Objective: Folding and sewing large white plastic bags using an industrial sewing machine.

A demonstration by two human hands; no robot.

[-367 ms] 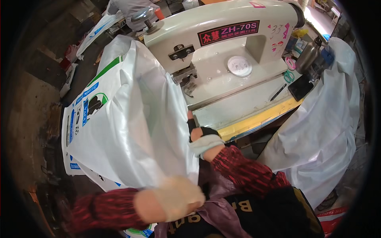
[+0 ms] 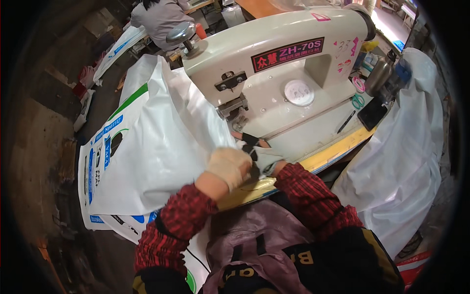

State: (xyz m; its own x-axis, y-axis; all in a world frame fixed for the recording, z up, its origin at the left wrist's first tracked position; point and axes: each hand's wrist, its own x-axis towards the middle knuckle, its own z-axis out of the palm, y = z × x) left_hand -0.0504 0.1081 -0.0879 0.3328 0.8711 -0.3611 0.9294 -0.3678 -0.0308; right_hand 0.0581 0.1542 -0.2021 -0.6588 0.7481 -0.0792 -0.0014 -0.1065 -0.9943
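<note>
A large white woven bag (image 2: 156, 161) with blue and green print hangs along the left of a cream sewing machine (image 2: 274, 49). Its top edge runs beside the needle area. My left hand (image 2: 228, 167), in a cream glove, is closed at the bag's near right edge, its fingertips partly hidden. Just beyond it, my right hand (image 2: 262, 153), in a partly fingerless glove with black finger wraps and a pale cuff, grips the same edge below the machine's presser parts (image 2: 232, 105). The two hands almost touch.
A round white disc (image 2: 299, 93) lies on the machine bed. To the right are a black pen (image 2: 346, 121), a phone (image 2: 372, 113), green-handled scissors (image 2: 358, 101) and a metal bottle (image 2: 381, 74). More white sheeting (image 2: 391, 171) drapes at right. Another person (image 2: 160, 22) sits beyond.
My left hand has moved up and forward from near my lap to the bag's edge, beside my right hand. My right hand has shifted slightly forward and right. The view has shifted slightly.
</note>
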